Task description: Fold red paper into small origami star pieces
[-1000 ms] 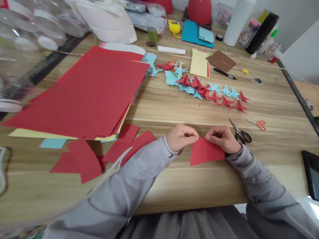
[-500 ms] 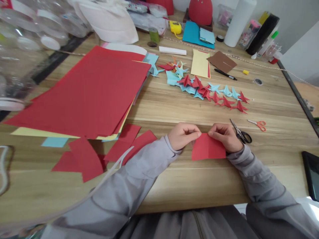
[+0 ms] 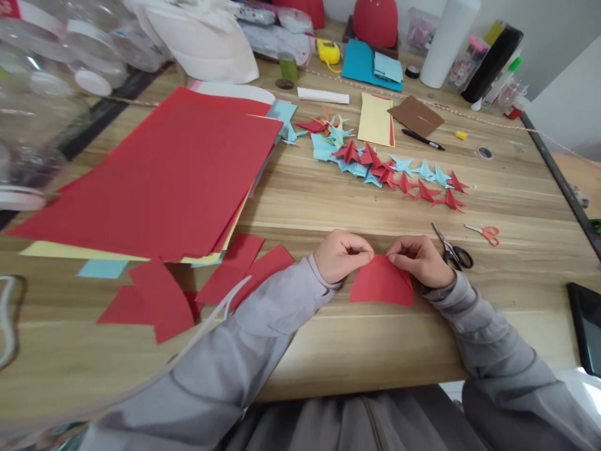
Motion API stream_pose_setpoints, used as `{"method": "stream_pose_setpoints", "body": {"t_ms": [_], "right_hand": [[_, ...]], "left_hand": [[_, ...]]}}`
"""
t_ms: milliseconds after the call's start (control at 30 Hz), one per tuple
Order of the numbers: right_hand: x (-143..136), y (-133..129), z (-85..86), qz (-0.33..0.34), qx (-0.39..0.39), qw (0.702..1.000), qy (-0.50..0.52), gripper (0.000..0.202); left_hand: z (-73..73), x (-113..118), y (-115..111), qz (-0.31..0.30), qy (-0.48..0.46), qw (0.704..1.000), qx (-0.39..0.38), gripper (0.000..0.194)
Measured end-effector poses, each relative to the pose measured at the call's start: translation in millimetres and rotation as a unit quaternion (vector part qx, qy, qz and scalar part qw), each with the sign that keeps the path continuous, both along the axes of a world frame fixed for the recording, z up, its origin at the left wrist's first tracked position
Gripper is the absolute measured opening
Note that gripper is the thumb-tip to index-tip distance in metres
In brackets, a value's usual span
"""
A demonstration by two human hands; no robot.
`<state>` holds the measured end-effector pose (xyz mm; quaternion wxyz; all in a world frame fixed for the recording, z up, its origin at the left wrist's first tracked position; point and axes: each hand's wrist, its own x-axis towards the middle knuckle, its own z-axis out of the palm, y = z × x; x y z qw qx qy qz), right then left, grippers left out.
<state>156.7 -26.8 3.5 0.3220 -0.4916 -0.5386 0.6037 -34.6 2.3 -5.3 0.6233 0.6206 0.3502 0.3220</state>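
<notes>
Between my two hands is a small piece of red paper point(image 3: 381, 282), its lower edge toward me. My left hand point(image 3: 344, 255) pinches its upper left edge between thumb and fingers. At the upper right edge, my right hand point(image 3: 421, 259) pinches the same paper. Black-handled scissors point(image 3: 451, 249) lie just beyond my right hand, with small orange-handled scissors point(image 3: 484, 233) a bit farther right. Loose red paper cut-offs point(image 3: 162, 300) rest to the left of my left forearm. Beyond my hands stand rows of folded red and blue paper cranes point(image 3: 399, 175).
A large stack of red sheets point(image 3: 164, 181) covers the table's left side. Clear plastic bottles point(image 3: 70, 56) and a white cloth bag point(image 3: 201, 44) stand behind it. Farther back are a yellow tape measure point(image 3: 328, 52), a black pen point(image 3: 422, 139) and brown paper point(image 3: 416, 116). A black tablet-like device point(image 3: 585, 326) sits far right.
The red paper has shifted slightly left and its centre crease no longer shows. My right hand has moved a little left with it, and my left hand stays pinched on the edge.
</notes>
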Motion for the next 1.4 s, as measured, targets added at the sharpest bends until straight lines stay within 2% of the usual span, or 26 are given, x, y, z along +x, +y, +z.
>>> {"method": "stream_pose_setpoints", "body": {"t_ms": [400, 667, 967, 1100, 1233, 1333, 1400], "right_hand": [[2.2, 0.5, -0.3, -0.017, 0.004, 0.999, 0.029, 0.03], [-0.4, 0.5, 0.1, 0.048, 0.024, 0.998, -0.02, 0.032], [-3.4, -0.6, -1.9, 0.079, 0.045, 0.996, -0.027, 0.028], [-3.0, 0.1, -1.2, 0.076, 0.048, 0.996, -0.022, 0.024], [1.9, 1.0, -3.1, 0.03, 0.016, 0.999, 0.009, 0.026], [4.1, 0.4, -6.3, -0.041, 0.0, 0.997, 0.066, 0.027], [3.4, -0.3, -7.5, -0.061, 0.005, 0.993, 0.099, 0.028]], "left_hand": [[-1.0, -4.0, 2.8, 0.053, -0.031, 0.998, -0.005, 0.016], [-0.4, 1.4, -0.1, -0.06, 0.013, 0.998, 0.004, 0.017], [-3.1, 1.8, -0.9, -0.066, 0.076, 0.993, 0.068, 0.016], [-0.8, 1.9, -0.7, -0.064, 0.06, 0.995, 0.057, 0.016], [0.5, 1.3, -0.6, -0.016, 0.023, 1.0, 0.014, 0.016], [-4.0, 2.2, 1.0, 0.088, -0.012, 0.996, -0.012, 0.016], [-8.6, 4.0, 3.0, 0.174, -0.054, 0.983, -0.031, 0.02]]}}
